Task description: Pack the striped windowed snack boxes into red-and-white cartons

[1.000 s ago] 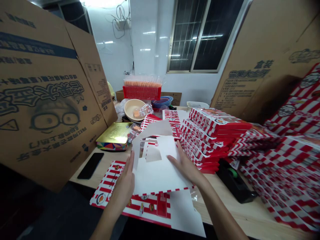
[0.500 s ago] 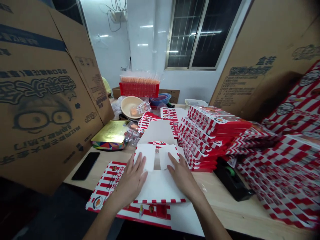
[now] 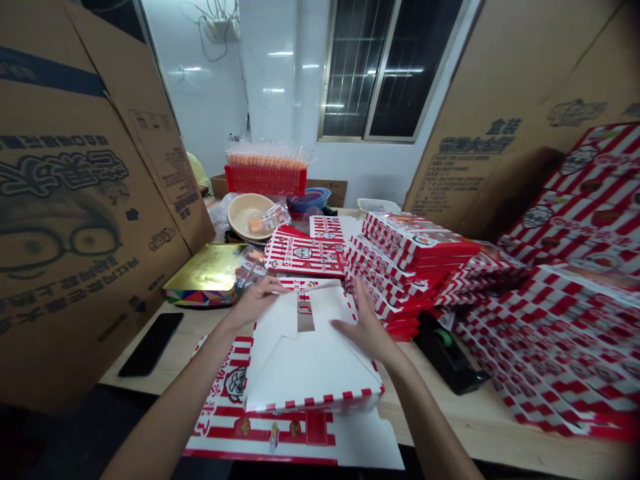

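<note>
The person's left hand (image 3: 255, 301) and right hand (image 3: 363, 331) are resting open, fingers spread and unclamped, on a half-folded white cardboard box (image 3: 313, 357); the box is lying on a red-striped card sheet (image 3: 260, 433) on the bench (image 3: 480, 427).

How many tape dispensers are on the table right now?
1: a black tape dispenser, on the table right of the right hand, beside the stacked red-and-white boxes. More could be hidden behind the stacks.

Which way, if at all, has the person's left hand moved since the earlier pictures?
Yes: the left hand has moved forward, and now lies beyond the black phone.
</note>
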The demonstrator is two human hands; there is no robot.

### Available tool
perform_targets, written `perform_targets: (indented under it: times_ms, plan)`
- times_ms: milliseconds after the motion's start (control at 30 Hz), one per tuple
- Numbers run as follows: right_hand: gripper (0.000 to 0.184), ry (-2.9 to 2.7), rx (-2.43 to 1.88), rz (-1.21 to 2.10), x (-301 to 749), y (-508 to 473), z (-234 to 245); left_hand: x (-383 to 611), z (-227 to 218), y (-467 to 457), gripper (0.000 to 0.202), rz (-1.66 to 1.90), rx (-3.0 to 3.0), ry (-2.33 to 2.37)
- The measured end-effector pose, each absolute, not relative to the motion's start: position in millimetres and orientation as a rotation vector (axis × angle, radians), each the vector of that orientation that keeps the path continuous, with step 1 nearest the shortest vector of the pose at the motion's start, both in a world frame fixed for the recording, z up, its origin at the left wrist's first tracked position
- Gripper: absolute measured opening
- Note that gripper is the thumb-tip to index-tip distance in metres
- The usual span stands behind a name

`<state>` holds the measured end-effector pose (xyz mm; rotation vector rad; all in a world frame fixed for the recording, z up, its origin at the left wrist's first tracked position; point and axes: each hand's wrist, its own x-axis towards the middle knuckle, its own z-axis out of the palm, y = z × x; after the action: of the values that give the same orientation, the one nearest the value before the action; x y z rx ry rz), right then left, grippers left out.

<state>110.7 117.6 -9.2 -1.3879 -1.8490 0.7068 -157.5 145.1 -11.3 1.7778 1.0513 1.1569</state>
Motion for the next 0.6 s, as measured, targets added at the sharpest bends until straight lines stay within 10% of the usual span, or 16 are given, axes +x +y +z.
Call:
perform_targets:
  times_ms: [233,600]
  plan:
    - [0.036,-2.04,-0.824,0.597,102.8,158.1,-4.3,-154.7,-23.1,143.4,0.024,1.227,1.861,1.041]
    - [0.052,-2.292,-0.902,0.286,95.3,147.2,9.3,-150.2,-7.0,127.9,0.045,1.03,2.401,1.157]
